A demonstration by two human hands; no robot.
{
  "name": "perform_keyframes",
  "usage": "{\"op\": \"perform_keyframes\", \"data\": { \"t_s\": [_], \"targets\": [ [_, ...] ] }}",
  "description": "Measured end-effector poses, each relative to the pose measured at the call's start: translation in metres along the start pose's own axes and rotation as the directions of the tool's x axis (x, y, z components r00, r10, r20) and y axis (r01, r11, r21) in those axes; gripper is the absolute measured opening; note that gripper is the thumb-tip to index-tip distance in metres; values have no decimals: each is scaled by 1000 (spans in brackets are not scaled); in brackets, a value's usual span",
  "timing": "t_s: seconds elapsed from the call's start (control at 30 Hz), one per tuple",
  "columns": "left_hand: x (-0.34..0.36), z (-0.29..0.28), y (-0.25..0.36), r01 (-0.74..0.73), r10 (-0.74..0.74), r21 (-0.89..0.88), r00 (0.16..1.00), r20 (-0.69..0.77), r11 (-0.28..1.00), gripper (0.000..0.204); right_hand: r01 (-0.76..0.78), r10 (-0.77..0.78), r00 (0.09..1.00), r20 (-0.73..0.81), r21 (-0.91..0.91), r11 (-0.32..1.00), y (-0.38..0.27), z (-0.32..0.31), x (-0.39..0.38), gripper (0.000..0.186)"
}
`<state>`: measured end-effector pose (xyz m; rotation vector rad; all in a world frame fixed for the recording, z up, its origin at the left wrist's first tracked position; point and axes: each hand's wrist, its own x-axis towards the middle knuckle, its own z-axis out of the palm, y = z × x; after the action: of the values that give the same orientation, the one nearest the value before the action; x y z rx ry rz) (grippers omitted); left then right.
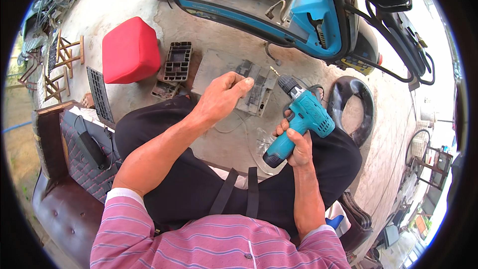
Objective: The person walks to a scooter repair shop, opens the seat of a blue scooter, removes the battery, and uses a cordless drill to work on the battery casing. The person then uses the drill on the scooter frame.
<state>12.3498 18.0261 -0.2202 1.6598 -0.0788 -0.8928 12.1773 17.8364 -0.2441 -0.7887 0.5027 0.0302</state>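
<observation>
Teal drill [307,110] in right hand [298,145]

The drill [307,109] is teal and black; the shirt [219,241] pink with white and bluish stripes; the trousers [194,187] black; the cube-shaped block [130,51] red; the scooter [309,9] blue.

Pink striped shirt [219,244], black trousers [191,184]

Blue and white stripes [214,241] cross the shirt; pale bands [127,193] edge its short sleeves [124,224]. A white line [252,255] marks its front. Two flat dark straps [224,192] lie just beyond the shirt.
</observation>
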Motion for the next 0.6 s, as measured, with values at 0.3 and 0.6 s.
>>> {"op": "perform_keyframes", "data": {
  "t_s": [0.3, 0.6],
  "targets": [
    [-8, 19, 3, -78, 56, 229, 993, 101, 970, 35, -17, 17, 1000, -3, -10, 1000, 6, -7, 2, 55],
    [-9, 20, 5, -82, 55, 294, 994, 100, 952, 35, -16, 16, 1000, -4, -34, 999, 5, -3, 1, 54]
  ]
}}
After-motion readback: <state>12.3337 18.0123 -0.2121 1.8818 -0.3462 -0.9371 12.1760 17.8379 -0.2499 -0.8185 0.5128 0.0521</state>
